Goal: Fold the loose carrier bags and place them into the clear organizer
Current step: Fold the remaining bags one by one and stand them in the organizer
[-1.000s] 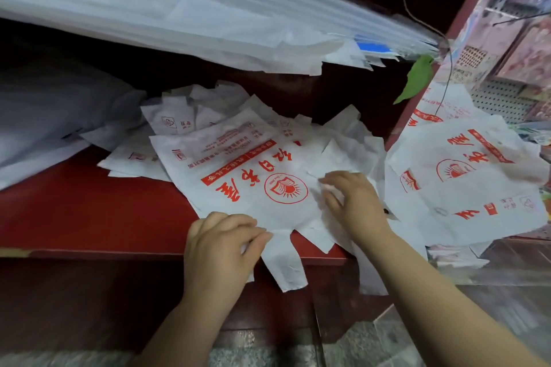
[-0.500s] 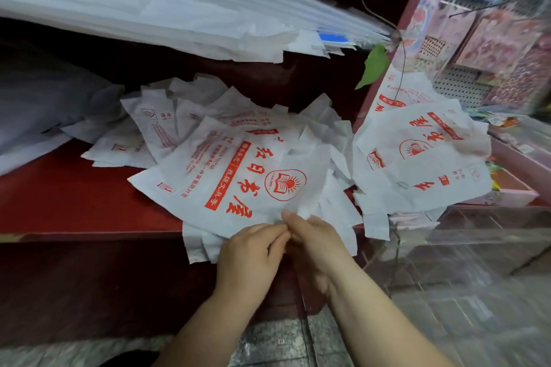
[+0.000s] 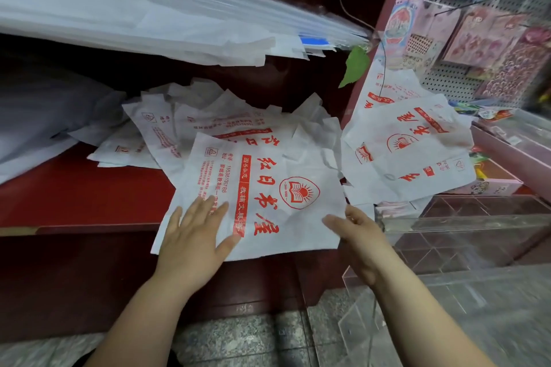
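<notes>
The top carrier bag [image 3: 262,194] lies flat on the near edge of the red worktop [image 3: 74,191], its lower part hanging over the front. It is white with red printing: large brush-style characters, a heart-shaped badge with an open book and rising sun reading "Since 2008", a red band with white characters, and a column of small text that includes the digits 15538135788. The left hand [image 3: 193,235] rests palm-down on the bag's near left part, fingers spread and flat against it. The right hand [image 3: 354,232] is at the bag's near right corner, thumb and fingers loosely open around the edge; whether it actually pinches the edge cannot be told. More bags with the same red print lie in a loose heap [image 3: 190,125] behind it, and another pile [image 3: 411,152] sits to the right, partly over the clear organizer [image 3: 477,220], whose divided compartments show just beside the right hand. A slanted stack of white sheets [image 3: 149,18] hangs above.
</notes>
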A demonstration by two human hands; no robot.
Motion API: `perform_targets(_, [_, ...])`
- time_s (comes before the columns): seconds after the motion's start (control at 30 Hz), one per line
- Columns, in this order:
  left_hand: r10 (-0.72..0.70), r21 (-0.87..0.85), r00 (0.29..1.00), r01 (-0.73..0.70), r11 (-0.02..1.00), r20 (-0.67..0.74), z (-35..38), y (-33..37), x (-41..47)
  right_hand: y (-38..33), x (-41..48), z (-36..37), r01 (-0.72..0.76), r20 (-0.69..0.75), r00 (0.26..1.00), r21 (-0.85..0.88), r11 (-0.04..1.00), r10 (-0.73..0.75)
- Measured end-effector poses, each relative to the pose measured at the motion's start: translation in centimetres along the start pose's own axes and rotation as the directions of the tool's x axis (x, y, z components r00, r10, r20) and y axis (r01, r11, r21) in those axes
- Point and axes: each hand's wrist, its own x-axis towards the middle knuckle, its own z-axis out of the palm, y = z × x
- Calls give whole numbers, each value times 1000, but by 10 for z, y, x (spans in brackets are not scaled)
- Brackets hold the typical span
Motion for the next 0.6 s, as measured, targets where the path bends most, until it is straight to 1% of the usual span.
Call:
perform_targets(0.03, [-4,33,1000,3,999,19,1,2,-3,3,-1,-2,4,-4,1000,192,981,-3])
perform_targets(0.07, [-7,64,1000,6,998,19,3,5,-5,8,-3,-4,12,-10,1000,346,938,-10])
perform_targets(0.1, [-7,98,1000,5,995,15,2,8,-8,11,-8,-3,16,-3,1000,455,891,-16])
perform_targets(0.17, [-34,128,999,35,991,-14,4,9,-11,23,-18,3,14,15,1000,571,821,-28])
perform_targets(0.2, [-33,138,999,36,990,-23,5,10,-11,30,-24,7,-1,24,1000,602,799,-17])
perform_targets(0.23, [-23,171,999,28,985,-34,6,10,-11,37,-29,13,-30,29,999,593,805,16])
perform_targets(0.27, [-20,165,998,28,986,-52,9,10,-12,45,-31,16,-62,39,998,552,832,49])
perform_targets(0.3, [-25,128,999,28,991,-28,9,9,-14,50,-33,20,-87,41,996,494,865,77])
perform_targets(0.37, [-2,121,1000,2,993,2,11,8,-19,52,-37,29,-92,5,995,336,937,96])
perform_targets(0.43, [5,121,998,2,993,-62,10,11,-26,52,-31,31,-31,-79,996,246,969,52])
perform_targets(0.5, [16,116,991,0,993,-133,10,13,-32,44,-27,33,37,-209,978,152,988,-5])
perform_targets(0.53, [26,100,984,-8,995,-177,9,13,-35,38,-25,32,72,-269,962,53,996,-55])
perform_targets(0.57, [27,58,981,-16,998,-191,7,13,-38,32,-25,31,102,-295,948,-71,992,-119])
perform_targets(0.6, [31,12,973,-29,1000,-228,3,14,-40,26,-24,29,137,-282,941,-180,974,-185])
